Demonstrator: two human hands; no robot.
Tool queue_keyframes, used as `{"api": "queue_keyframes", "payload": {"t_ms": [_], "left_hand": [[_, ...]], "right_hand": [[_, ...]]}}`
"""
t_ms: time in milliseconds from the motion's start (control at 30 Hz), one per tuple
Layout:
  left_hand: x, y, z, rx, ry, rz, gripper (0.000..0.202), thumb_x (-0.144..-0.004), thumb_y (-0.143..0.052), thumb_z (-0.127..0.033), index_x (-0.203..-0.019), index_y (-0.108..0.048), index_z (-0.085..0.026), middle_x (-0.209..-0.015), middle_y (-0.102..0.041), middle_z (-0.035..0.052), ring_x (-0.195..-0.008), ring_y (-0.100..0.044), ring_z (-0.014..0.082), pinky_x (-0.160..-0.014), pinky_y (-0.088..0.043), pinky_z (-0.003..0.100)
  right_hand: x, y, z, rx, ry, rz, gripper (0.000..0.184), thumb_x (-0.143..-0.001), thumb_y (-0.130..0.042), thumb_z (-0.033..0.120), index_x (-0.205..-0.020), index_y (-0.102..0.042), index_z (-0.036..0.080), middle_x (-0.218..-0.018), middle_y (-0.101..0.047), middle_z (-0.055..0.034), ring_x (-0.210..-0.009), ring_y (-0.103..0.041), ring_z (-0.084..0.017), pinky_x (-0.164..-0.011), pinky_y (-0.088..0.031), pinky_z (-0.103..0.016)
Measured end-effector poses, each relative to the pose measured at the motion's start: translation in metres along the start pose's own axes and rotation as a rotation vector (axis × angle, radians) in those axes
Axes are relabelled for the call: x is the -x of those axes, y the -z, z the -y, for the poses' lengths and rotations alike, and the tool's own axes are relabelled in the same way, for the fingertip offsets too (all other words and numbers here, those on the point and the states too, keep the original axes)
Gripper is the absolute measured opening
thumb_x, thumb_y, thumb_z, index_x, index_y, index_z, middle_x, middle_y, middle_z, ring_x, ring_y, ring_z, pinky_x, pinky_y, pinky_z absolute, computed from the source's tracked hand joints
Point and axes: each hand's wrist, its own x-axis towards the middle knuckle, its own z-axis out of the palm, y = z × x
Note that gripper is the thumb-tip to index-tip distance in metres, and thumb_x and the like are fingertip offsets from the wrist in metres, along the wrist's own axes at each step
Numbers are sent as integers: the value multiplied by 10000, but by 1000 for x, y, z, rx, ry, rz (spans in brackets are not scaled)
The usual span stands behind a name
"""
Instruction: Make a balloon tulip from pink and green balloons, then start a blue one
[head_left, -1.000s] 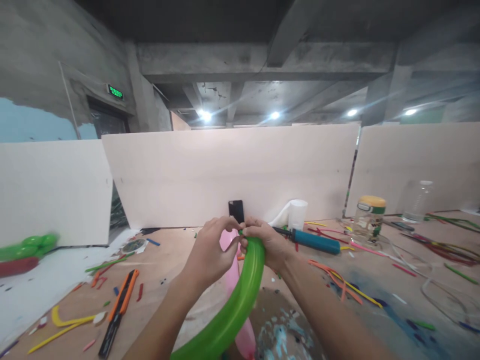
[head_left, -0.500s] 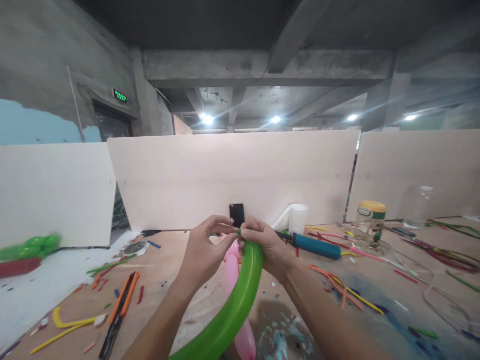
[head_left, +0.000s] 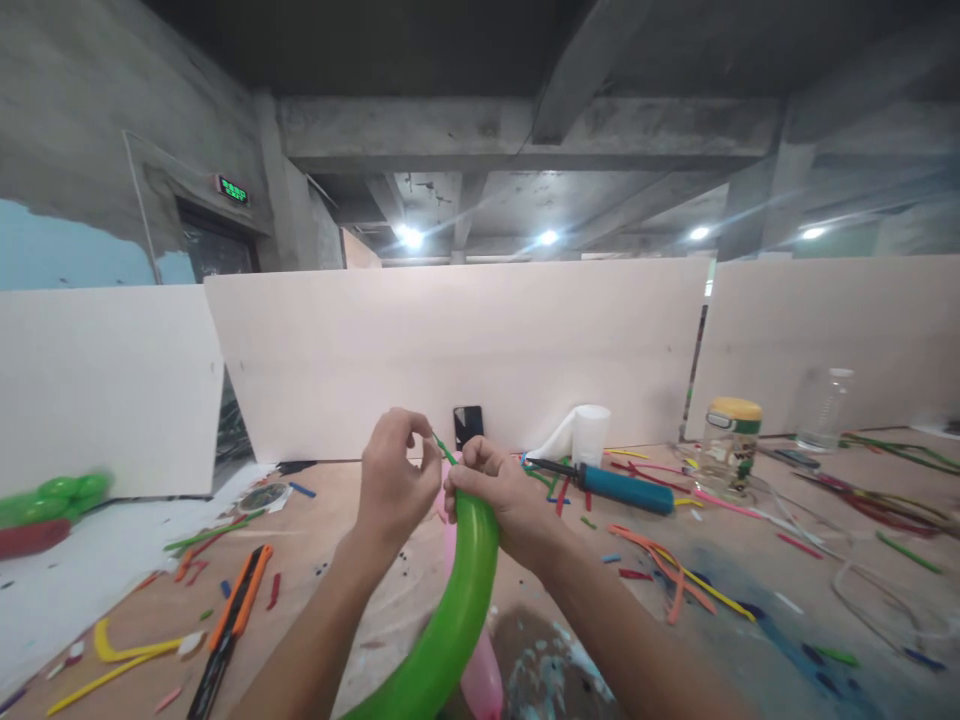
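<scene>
A long inflated green balloon (head_left: 465, 590) curves up from the bottom of the head view. My right hand (head_left: 499, 495) pinches it near its upper end. Thumb and forefinger of my left hand (head_left: 397, 470) hold the thin tail of this balloon, which is stretched up and left between the two hands. Behind the green balloon lies a pink balloon (head_left: 482, 675), partly hidden by it and by my hands.
On the table are a blue hand pump (head_left: 626, 490), an orange and black utility knife (head_left: 232, 625), a white roll (head_left: 591, 433), a yellow-lidded jar (head_left: 731, 450) and scattered balloon strips (head_left: 667, 565). A phone (head_left: 469, 425) leans against the white panel (head_left: 450, 340).
My left hand has moved away from my right, drawing the balloon's tail out into view. My right hand and the green balloon have shifted slightly left.
</scene>
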Motion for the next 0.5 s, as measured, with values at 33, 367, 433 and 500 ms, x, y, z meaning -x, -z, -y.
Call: {"api": "queue_keyframes", "payload": {"t_ms": [33,367,433,500], "left_hand": [[-8,-3,7,-35,-20,-29,199,-682,-501,-25,-723,-420,-202,-673,-460,-16,-628,-456,139,-600,-386,276],[-81,-18,10,-164,-191,-88,237,-668,-448,9,-709,-389,-217,-693,-457,9,-655,-452,168,-620,-378,312],[-92,-23,0,-156,-220,-75,238,-677,-441,15,-730,-422,-216,-726,-482,21,-683,-470,175,-633,-389,316],[-108,-22,-9,-117,-231,-93,249,-689,-438,21,-758,-466,-216,-757,-503,27,-691,-485,172,-653,-405,319]], "right_hand": [[0,-1,-1,-13,0,-14,343,-667,-717,233,-749,-385,207,-618,-590,46,-515,-573,-119,-536,-442,-249],[-4,9,6,-2,6,0,299,-710,-673,263,-919,-469,202,-605,-570,45,-515,-545,-114,-535,-447,-253],[-5,15,8,95,41,-9,210,-753,-633,306,-882,-520,183,-571,-551,41,-495,-531,-106,-501,-420,-231],[-8,25,11,146,97,-57,173,-767,-615,315,-850,-551,177,-553,-538,44,-482,-520,-98,-481,-401,-217]]}}
